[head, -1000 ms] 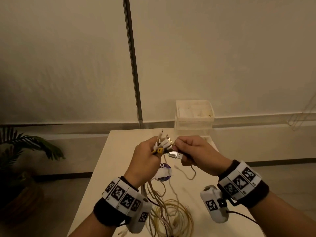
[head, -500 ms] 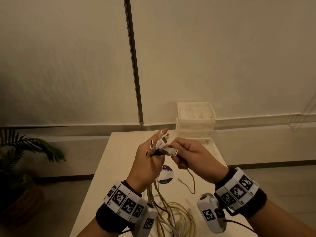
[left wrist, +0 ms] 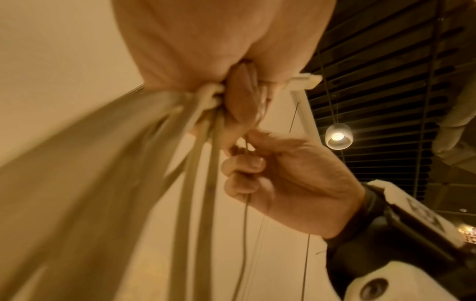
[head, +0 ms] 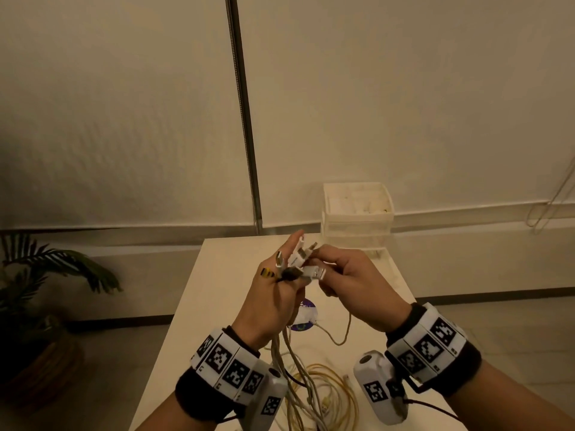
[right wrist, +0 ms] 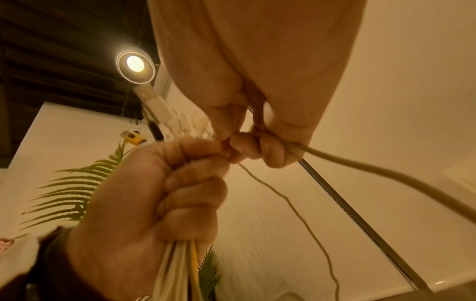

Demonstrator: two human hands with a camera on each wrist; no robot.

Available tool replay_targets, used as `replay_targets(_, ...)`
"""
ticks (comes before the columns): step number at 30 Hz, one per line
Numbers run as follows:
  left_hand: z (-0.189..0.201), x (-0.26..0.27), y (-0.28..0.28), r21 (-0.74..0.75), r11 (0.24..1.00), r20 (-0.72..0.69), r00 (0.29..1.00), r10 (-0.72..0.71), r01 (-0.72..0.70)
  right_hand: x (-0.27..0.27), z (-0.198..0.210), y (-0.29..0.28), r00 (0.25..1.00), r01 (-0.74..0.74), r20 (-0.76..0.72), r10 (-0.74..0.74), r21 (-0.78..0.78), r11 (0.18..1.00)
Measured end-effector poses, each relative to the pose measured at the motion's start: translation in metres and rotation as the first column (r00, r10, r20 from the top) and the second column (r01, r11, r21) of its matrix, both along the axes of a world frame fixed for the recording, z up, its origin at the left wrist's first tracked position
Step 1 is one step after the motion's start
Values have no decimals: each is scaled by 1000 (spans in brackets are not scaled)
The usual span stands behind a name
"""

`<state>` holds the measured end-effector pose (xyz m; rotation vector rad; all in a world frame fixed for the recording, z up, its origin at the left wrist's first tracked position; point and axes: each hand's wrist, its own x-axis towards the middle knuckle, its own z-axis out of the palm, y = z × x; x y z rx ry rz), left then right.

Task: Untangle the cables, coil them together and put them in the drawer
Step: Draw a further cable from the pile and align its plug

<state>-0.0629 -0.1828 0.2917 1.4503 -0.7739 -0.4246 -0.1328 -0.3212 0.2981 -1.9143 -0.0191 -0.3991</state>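
Above the white table, my left hand grips a bundle of cable ends: white, black and yellow plugs fan out above the fist. The cords hang from it to loose yellow and white coils near the table's front edge. My right hand pinches a white USB plug beside the bundle, and its thin cord loops down below. In the right wrist view the left fist holds several cords. The white drawer unit stands at the table's far end.
A round purple and white sticker lies on the table under my hands. A potted palm stands on the floor to the left. A wall with a dark vertical strip is behind the table.
Both hands have risen slightly. The plugs in my left hand have fanned out and tilted upright, and my right hand has brought the USB plug closer against the bundle.
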Motion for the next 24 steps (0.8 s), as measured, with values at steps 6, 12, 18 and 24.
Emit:
replay_targets(6, -2, 9, 0, 148, 987, 193, 981, 33, -62, -1, 7, -5, 998, 46, -47, -49, -62, 997)
replay_targets(12, -4, 15, 3, 192, 977, 253, 966, 46, -97, -12, -3, -5, 993, -40, -104, 58, 167, 985)
replay_targets(18, -2, 48, 25, 66, 952, -140, 942, 306, -299, -58, -43, -39, 968, 53, -249, 3, 214, 975)
replay_targets(24, -4, 49, 31, -7, 907, -47, 906, 421, -422, -128, -113, -27, 902, 71, -417, 109, 394, 916)
